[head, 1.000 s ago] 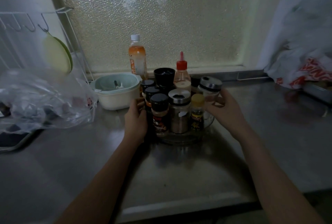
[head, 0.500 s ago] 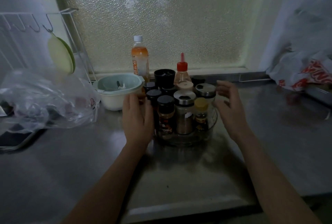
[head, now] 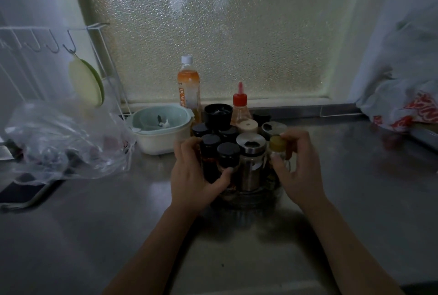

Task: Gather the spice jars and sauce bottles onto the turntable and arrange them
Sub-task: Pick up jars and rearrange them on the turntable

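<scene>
Your left hand (head: 192, 176) curls round the black-capped jars (head: 228, 152) at the turntable's (head: 251, 200) left front, thumb pressed against the nearer one; your right hand (head: 298, 169) pinches the small yellow-capped jar (head: 277, 144) on the right side; the turntable stands on the table (head: 355, 188) below the window, crowded with upright jars; the orange bottle (head: 189, 86) stands behind it, beside the pale bowl (head: 161, 129).

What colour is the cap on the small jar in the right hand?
Yellow cap, head view.
</scene>
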`<state>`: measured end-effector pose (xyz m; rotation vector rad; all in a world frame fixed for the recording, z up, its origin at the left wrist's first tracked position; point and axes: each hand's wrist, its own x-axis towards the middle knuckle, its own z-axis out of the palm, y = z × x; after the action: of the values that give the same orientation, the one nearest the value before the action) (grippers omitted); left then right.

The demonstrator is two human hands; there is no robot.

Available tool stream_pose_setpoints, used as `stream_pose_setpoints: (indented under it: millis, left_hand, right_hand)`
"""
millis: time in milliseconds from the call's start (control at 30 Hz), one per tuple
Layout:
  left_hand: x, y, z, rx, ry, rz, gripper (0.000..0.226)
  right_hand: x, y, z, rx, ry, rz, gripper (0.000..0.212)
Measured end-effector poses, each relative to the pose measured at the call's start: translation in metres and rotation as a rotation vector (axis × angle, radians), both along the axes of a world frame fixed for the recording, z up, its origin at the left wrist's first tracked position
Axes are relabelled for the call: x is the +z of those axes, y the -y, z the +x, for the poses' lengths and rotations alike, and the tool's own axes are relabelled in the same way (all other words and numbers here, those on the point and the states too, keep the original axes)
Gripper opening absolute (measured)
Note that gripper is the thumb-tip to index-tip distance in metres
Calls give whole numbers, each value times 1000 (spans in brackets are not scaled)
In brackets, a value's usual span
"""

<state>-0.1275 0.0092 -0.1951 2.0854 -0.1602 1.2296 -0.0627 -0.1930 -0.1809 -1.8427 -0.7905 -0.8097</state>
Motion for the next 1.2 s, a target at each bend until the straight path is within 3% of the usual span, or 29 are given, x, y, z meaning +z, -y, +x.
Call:
stream_pose_setpoints:
  millis: [133, 400, 600, 700, 800, 933, 1200]
  left_hand:
    - [2, 3, -2, 115, 32, 176, 63]
    - [2, 8, -1, 150, 62, 199, 59]
    - [3, 19, 0, 253, 210, 392, 52]
    - [3, 28, -3, 182, 196, 413, 53]
    - [3, 31, -7, 101, 156, 381, 54]
    - [8, 34, -11, 57, 71, 179, 42]
    - [9, 39, -14, 28, -63, 16, 40]
  right_hand:
    - [-1, -3, 1, -28, -6, 5, 40]
    - [-4, -2, -2, -29, -91, -9, 44]
    - [6, -8, -15, -109, 6, 302, 39]
    - [15, -19, -32, -39, 73, 279, 38]
    - [24, -35, -46, 24, 13, 148, 37]
    - [32, -40, -50, 118, -146, 191, 30]
    - [33, -46, -57, 95, -187, 106, 20]
